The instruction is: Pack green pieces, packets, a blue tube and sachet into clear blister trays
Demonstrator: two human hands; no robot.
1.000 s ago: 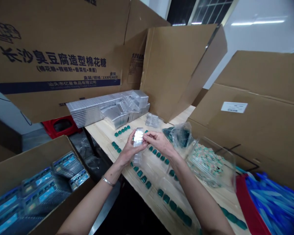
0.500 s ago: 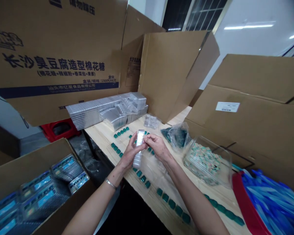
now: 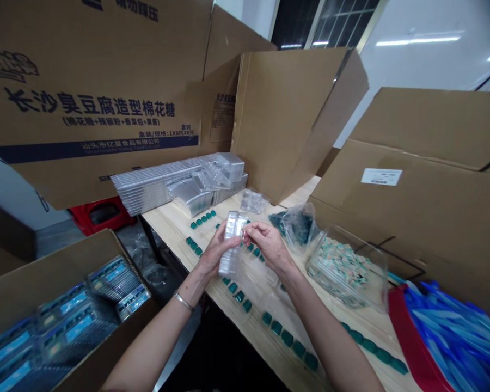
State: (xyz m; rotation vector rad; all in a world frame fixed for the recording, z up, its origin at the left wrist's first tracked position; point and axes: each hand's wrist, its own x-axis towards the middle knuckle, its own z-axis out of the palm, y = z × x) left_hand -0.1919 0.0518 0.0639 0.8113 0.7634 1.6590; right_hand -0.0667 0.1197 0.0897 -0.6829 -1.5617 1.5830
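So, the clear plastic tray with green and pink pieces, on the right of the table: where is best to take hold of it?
Probably pinch the rim of the clear plastic tray on its near side, coming from above with the right hand. The tray is wide and shallow, so a grip across it looks hard.

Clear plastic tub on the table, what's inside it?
The clear plastic tub holds a heap of small pink, green and cream pieces. The plastic blurs their shape, and anything beneath the top layer is hidden.
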